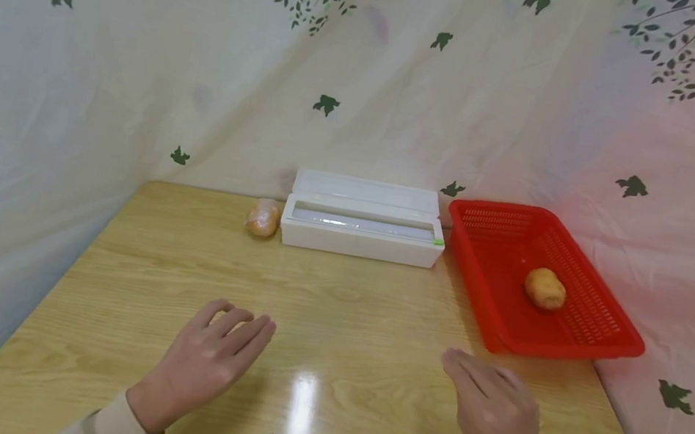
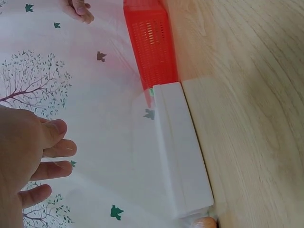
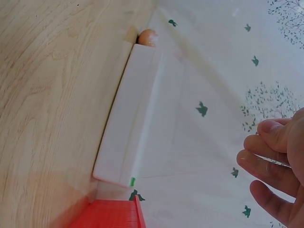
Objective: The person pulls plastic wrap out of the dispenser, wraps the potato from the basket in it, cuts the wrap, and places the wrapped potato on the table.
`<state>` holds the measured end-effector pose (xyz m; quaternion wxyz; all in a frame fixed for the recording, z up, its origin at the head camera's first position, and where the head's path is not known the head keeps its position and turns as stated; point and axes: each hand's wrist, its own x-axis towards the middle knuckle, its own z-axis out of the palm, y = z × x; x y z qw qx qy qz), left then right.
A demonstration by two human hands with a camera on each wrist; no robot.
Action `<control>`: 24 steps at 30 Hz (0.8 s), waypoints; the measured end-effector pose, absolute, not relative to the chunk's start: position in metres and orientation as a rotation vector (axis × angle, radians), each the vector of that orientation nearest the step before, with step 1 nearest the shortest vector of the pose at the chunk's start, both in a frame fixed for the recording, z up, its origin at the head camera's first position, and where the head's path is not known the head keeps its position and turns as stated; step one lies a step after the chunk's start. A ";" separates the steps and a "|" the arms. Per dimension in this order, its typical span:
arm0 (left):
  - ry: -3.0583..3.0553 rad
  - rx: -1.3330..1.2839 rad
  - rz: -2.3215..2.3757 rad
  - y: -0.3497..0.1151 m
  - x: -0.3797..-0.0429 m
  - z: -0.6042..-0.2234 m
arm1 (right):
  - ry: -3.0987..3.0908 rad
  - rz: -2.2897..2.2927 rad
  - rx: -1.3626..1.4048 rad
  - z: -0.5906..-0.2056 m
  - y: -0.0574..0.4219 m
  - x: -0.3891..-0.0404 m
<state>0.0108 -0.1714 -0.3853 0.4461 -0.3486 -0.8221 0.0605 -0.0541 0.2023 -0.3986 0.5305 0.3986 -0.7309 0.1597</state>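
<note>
Both hands are bare and hold nothing. In the head view my left hand hovers over the near left of the wooden table, its fingers loosely bent. To the right, my right hand hangs with relaxed fingers in front of the red basket. A potato lies inside that basket. Between the hands, at the table's back, stands a long white box with its lid raised and a pale roll of film inside. Left of the box sits a round, orange-brown thing wrapped in clear film.
The wooden table backs onto a pale hanging cloth printed with leaves and branches. The basket's right corner juts over the table's right edge. A bright light reflection falls on the tabletop between the hands.
</note>
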 end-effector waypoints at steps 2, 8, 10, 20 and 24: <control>-2.060 -0.863 0.136 -0.172 0.013 -0.390 | -1.758 0.384 0.954 -0.403 0.202 -0.053; -2.085 -0.875 0.136 -0.173 0.017 -0.408 | -1.832 0.396 0.986 -0.423 0.204 -0.047; -2.097 -0.890 0.163 -0.172 0.018 -0.418 | -1.869 0.398 1.013 -0.431 0.206 -0.045; -2.301 -1.017 0.342 -0.171 0.013 -0.462 | -2.201 0.229 1.264 -0.474 0.213 -0.052; -2.409 -1.044 0.453 -0.165 0.010 -0.473 | -2.489 0.079 1.286 -0.475 0.205 -0.050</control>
